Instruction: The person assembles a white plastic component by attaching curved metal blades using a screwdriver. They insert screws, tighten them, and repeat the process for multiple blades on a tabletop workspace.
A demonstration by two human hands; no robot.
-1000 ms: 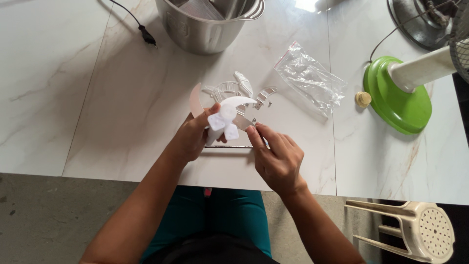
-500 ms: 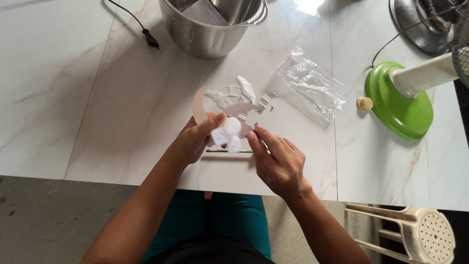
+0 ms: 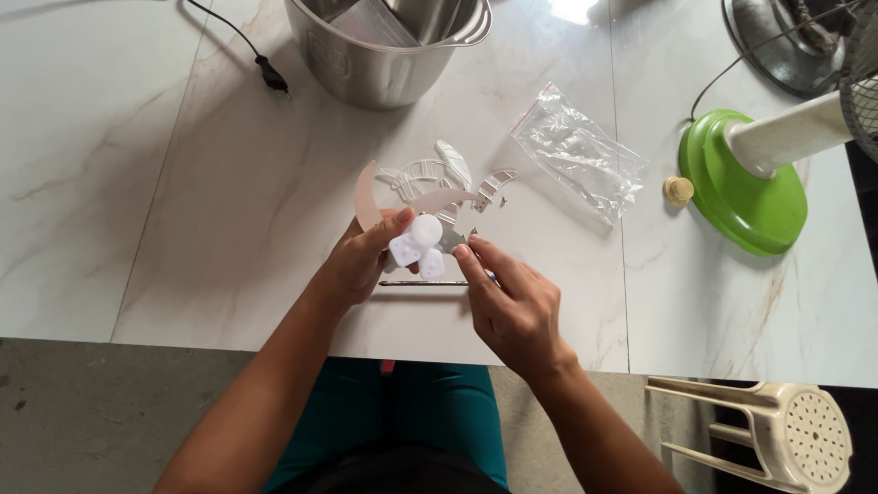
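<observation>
the white marble table (image 3: 183,229) filled most of the view, and its near edge ran just under the two wrists, with grey floor (image 3: 82,412) below it. the left part of the table was open, wide room with only a black plug (image 3: 272,75) on its cord near the far side. a steel pot (image 3: 389,46) stood at the far edge, cut by the frame. on the right a green fan base (image 3: 745,187) with a white pole took the room near that edge, and a small beige knob (image 3: 678,189) lay just beside it. a beige plastic stool (image 3: 777,430) stood on the floor by the right corner. a clear plastic bag (image 3: 578,151) lay between the pot and the fan base. white curved plastic parts (image 3: 430,174) lay in a small heap in the middle. the right hand (image 3: 512,306) had its thumb and first finger together, touching the white fan blade piece (image 3: 416,240). the left hand (image 3: 357,261) pinched this piece with the thumb on top, above the table, close to the near edge. a thin metal rod (image 3: 425,283) lay under the hands.
</observation>
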